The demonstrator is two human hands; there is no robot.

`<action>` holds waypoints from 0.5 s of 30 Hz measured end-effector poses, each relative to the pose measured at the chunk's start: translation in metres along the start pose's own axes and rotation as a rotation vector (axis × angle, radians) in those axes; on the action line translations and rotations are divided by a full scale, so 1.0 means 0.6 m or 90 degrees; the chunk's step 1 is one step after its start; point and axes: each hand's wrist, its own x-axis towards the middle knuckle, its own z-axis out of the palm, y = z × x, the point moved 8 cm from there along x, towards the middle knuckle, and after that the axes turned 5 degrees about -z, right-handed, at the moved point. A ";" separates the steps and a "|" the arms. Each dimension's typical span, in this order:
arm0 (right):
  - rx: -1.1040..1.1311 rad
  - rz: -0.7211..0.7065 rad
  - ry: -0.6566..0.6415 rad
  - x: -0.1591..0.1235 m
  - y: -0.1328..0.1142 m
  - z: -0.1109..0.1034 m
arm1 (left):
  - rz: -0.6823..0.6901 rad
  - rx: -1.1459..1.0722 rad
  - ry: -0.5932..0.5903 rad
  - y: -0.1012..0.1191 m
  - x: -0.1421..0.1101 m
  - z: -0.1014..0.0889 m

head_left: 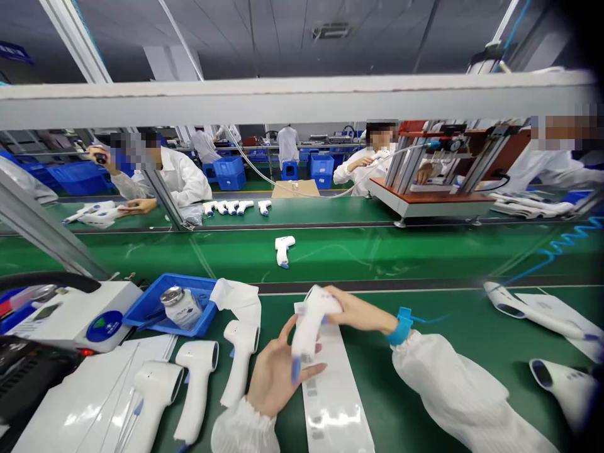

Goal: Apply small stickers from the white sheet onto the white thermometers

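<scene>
Over the bench in front of me is a white infrared thermometer, a forehead gun with a blue-tipped handle, slightly blurred. My right hand grips it near its head from the right; a blue wrist strap circles that wrist. Around the handle, from the lower left, are the fingers of my left hand, some hidden behind it. Below lies a white strip sheet with a row of small grey labels. Left of my left hand, similar thermometers lie on the bench, handles toward me.
A blue tray holds a glass jar. More thermometers lie at right. One thermometer rests on the green conveyor. Co-workers sit opposite, beside a press fixture. A white beam crosses above.
</scene>
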 end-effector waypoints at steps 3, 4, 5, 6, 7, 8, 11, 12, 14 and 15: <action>-0.003 -0.005 -0.114 -0.050 -0.038 0.062 | -0.017 0.075 -0.010 -0.031 -0.010 0.016; -0.012 0.015 -0.092 -0.063 -0.036 0.065 | 0.001 0.104 0.041 -0.039 -0.018 0.010; -0.022 0.038 -0.053 -0.073 -0.028 0.064 | 0.016 0.122 0.097 -0.047 -0.028 0.002; -0.032 0.059 -0.011 -0.081 -0.018 0.061 | 0.025 0.128 0.147 -0.056 -0.039 -0.006; -0.043 0.074 0.029 -0.088 -0.007 0.060 | 0.031 0.127 0.186 -0.064 -0.050 -0.012; -0.055 0.080 0.062 -0.093 0.002 0.061 | 0.042 0.123 0.215 -0.068 -0.058 -0.017; -0.086 0.066 0.107 -0.099 0.011 0.082 | 0.101 0.140 0.258 -0.059 -0.068 -0.028; -0.096 0.059 0.112 -0.098 0.009 0.093 | 0.129 0.164 0.272 -0.048 -0.066 -0.033; -0.116 0.060 0.113 -0.093 0.005 0.114 | 0.176 0.222 0.302 -0.025 -0.058 -0.041; -0.127 0.065 0.112 -0.090 0.004 0.123 | 0.199 0.244 0.313 -0.014 -0.053 -0.046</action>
